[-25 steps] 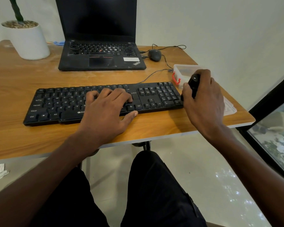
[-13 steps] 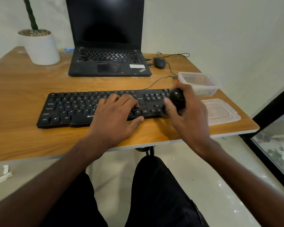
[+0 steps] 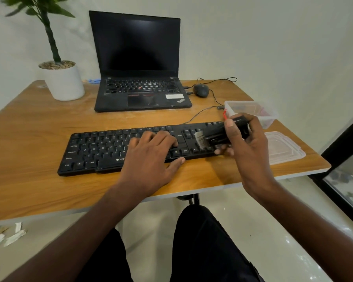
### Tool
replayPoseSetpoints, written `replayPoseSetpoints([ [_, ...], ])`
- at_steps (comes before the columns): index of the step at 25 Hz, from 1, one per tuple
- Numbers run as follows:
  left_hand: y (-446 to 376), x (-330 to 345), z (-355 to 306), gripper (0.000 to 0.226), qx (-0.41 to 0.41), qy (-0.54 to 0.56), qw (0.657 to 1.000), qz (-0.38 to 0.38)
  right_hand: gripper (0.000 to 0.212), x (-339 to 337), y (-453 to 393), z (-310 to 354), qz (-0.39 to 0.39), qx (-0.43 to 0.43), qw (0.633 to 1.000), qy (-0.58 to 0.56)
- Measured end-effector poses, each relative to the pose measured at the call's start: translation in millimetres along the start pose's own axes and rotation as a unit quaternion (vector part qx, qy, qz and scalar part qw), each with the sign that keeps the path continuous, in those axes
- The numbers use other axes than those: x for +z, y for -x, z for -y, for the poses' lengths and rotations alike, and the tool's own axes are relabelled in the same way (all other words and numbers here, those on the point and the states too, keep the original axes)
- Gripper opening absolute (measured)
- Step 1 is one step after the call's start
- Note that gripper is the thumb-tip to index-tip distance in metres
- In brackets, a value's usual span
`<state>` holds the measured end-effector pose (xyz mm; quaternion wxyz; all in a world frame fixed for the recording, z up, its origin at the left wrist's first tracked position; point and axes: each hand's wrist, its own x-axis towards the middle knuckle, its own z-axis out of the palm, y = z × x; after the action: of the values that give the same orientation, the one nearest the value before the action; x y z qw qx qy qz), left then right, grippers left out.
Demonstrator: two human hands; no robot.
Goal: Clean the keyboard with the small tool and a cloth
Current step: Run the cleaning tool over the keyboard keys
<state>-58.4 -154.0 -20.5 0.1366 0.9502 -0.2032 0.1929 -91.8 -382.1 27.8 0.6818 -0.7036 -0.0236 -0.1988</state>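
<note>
A black wired keyboard lies across the middle of the wooden table. My left hand rests flat on its right-of-centre keys, fingers spread and the thumb on the front edge. My right hand grips a small black cleaning brush above the keyboard's right end. The brush's pale bristles point left and down over the arrow-key area. No cloth is in view.
An open black laptop stands behind the keyboard, a wired mouse to its right. A white potted plant sits back left. A clear plastic box and its lid lie at the right edge. Paper scraps litter the floor.
My right hand has carried the black brush from beside the plastic box to over the keyboard's right end and turned it so the bristles show. The left hand stays on the keys.
</note>
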Motion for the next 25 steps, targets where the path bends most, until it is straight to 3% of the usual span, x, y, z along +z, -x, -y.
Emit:
replayPoseSetpoints([
  [6, -1.4, 0.8, -1.9, 0.052, -0.007, 0.007, 1.000, -0.003, 0.037, 3.8, -3.6, 6.7, -0.021, 0.144, 0.974, -0.175],
  [11, 0.1, -0.9, -2.7, 0.049, -0.008, 0.019, 1.000, -0.022, 0.039, 1.8, -6.4, 11.8, 0.035, 0.271, 0.903, -0.331],
  [16, -0.9, 1.9, -0.5, 0.053, -0.001, 0.000, 1.000, -0.001, 0.056, -10.5, -14.3, 10.0, 0.029, 0.282, 0.887, -0.364],
  [22, -0.6, 4.5, 0.8, 0.051, 0.004, 0.003, 1.000, -0.001, 0.044, -17.1, -17.0, 11.8, 0.092, 0.269, 0.905, -0.317],
  [25, -0.2, 5.1, 1.5, 0.048, 0.004, 0.006, 1.000, -0.002, 0.043, -12.1, -13.5, 11.6, 0.080, 0.292, 0.903, -0.306],
])
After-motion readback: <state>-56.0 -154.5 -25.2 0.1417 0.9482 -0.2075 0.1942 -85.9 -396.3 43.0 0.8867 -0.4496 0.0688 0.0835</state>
